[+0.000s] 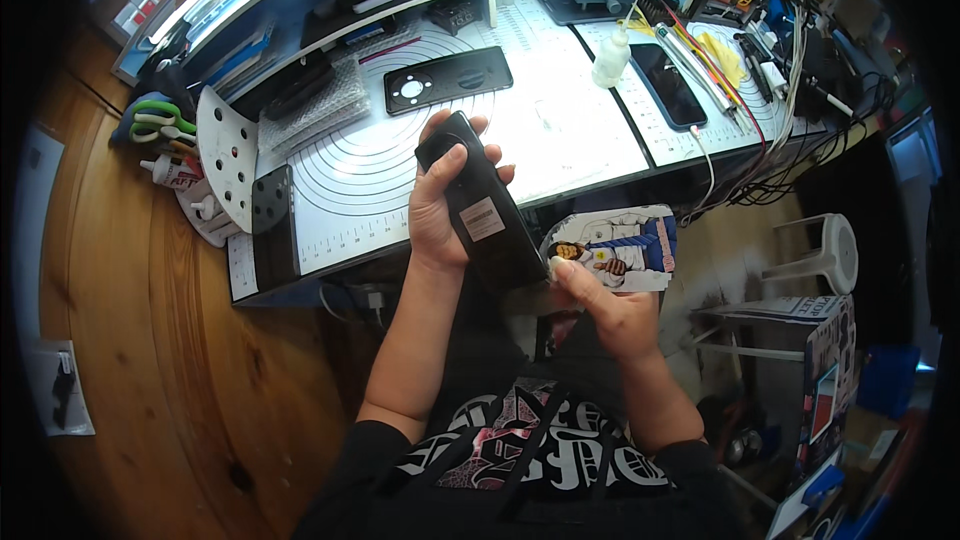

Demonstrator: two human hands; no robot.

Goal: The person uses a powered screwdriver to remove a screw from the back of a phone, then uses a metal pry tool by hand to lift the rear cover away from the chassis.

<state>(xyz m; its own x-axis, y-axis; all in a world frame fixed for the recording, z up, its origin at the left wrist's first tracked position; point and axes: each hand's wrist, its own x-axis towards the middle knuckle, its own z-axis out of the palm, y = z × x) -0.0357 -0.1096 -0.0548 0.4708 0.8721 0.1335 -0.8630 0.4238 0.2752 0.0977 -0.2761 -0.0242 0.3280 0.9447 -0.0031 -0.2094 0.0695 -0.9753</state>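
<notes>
Two hands: both on one black phone (pixel 487 215), held above the lap, before the desk edge.
Right hand (pixel 605 305): fingers pinched at phone's lower corner.
Left hand (pixel 436 205): wrapped around phone's upper half.
Mat (pixel 560 135): white, behind.
Back cover (pixel 448 80): black, farther.

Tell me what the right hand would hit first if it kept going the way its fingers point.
The right hand points up-left; its fingertips pinch something small and pale right at the lower end of the black slab-shaped phone, so it would likely meet that phone first.
</notes>
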